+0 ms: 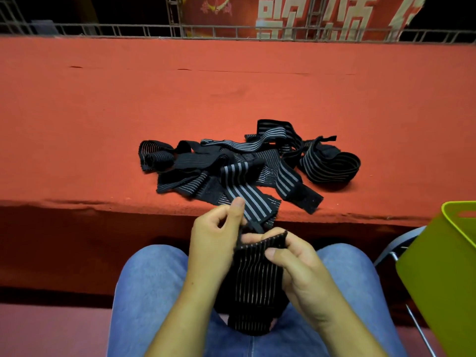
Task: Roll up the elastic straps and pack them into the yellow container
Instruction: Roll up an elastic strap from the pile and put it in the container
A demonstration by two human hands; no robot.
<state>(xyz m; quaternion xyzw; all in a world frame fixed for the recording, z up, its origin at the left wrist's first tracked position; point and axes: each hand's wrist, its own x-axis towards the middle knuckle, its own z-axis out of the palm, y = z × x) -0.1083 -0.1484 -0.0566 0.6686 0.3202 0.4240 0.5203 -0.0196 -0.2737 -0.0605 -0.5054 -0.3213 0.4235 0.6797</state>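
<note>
A black elastic strap with thin grey stripes (253,282) hangs down over my lap. My left hand (215,240) pinches its top end from the left. My right hand (296,264) pinches the same folded top edge from the right, thumb on the front. A tangled pile of black and grey striped straps (247,166) lies on the red table just beyond my hands, one end hanging over the front edge. The yellow-green container (438,266) stands at the right edge of the view, beside my right knee, only partly in frame.
The red cloth-covered table (154,99) stretches wide ahead, its front edge just above my hands. A metal railing (128,30) and a red banner stand behind it. A metal chair frame (396,251) sits under the container. My knees in blue jeans fill the bottom.
</note>
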